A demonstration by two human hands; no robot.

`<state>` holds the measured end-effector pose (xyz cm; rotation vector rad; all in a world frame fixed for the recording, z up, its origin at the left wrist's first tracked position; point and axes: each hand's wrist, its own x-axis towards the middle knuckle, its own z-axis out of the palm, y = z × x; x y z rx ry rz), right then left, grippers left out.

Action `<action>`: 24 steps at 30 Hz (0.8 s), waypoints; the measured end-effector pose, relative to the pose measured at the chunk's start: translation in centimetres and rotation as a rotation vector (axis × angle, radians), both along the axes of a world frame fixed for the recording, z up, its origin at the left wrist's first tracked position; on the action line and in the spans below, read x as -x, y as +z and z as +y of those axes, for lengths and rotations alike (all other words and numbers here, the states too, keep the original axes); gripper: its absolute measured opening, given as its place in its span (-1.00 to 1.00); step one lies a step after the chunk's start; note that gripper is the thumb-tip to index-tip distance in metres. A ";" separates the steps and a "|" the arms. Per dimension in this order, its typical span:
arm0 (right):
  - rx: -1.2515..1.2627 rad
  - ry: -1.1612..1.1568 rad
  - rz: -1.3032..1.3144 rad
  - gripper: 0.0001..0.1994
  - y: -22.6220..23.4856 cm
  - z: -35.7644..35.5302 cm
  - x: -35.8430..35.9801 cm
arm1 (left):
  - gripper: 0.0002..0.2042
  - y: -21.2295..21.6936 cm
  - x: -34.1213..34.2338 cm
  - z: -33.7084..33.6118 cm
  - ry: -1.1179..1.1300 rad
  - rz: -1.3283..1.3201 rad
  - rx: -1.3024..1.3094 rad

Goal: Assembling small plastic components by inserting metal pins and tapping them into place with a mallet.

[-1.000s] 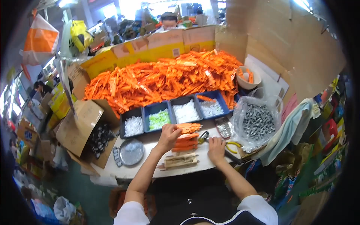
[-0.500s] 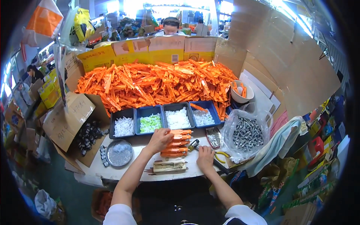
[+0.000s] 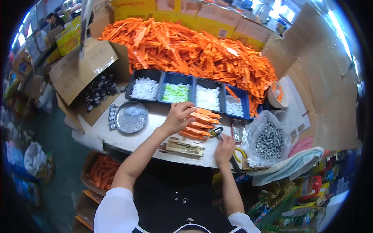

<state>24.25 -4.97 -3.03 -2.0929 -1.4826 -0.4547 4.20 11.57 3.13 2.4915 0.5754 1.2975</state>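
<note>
Several orange plastic pieces [image 3: 201, 125] lie side by side in a row on the white worktop. My left hand [image 3: 179, 117] is at the row's left end, fingers bent and closed on the end of an orange piece; its fingertips are partly hidden. To the right of the row my right hand [image 3: 225, 150] curls over the shaft of a hammer. The hammer's head [image 3: 216, 132] shows beyond the fingers and its black handle [image 3: 235, 164] beside the wrist. Nearer me lies a pale, slotted block fixture [image 3: 184, 147] with metal parts.
Behind stand trays of small white [image 3: 144, 89] and green parts [image 3: 176, 93], below a large orange heap [image 3: 186, 50]. A round metal dish [image 3: 131, 117] and a carton of black parts [image 3: 101, 91] are left. At right are yellow-handled pliers [image 3: 241, 152] and a bag of metal parts [image 3: 269, 140].
The view has tipped down and turned, so the bench appears shifted and tilted. My left hand stays by the orange row. My right hand stays at the hammer, its fingers drawn closer together.
</note>
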 end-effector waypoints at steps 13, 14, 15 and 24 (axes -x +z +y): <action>-0.346 0.502 0.075 -0.80 8.7 11.5 1.1 | -0.89 -7.0 23.2 -3.3 0.981 -0.312 0.162; -0.308 0.566 0.078 -0.79 9.3 14.6 1.8 | -0.88 -7.9 23.5 -3.1 0.992 -0.355 0.223; -0.133 0.580 0.133 -0.82 9.7 17.7 2.5 | -0.88 -8.7 23.8 -2.6 1.005 -0.400 0.277; 0.232 0.304 -0.158 -0.69 7.8 33.6 3.3 | -0.86 -8.1 23.2 -1.7 1.051 -0.248 0.185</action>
